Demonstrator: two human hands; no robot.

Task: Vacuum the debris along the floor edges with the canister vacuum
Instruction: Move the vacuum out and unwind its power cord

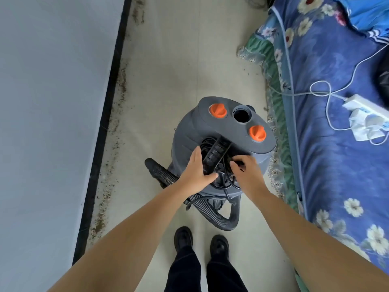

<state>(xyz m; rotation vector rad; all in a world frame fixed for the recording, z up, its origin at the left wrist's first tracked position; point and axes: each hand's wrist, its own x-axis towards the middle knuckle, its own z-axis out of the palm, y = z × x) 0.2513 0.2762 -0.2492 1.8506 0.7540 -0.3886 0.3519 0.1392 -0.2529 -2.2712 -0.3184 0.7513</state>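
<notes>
Both arms reach down, left hand flat, right hand pinching cord

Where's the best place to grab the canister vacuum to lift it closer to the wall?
Probably the ribbed black carry handle on top of the canister vacuum, from straight above. It bridges a recess, so fingers can hook under, though the coiled cord crowds it.

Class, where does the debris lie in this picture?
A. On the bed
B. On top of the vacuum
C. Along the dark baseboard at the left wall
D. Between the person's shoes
C: brown debris runs in a strip on the floor beside the baseboard, left of the vacuum.
</notes>
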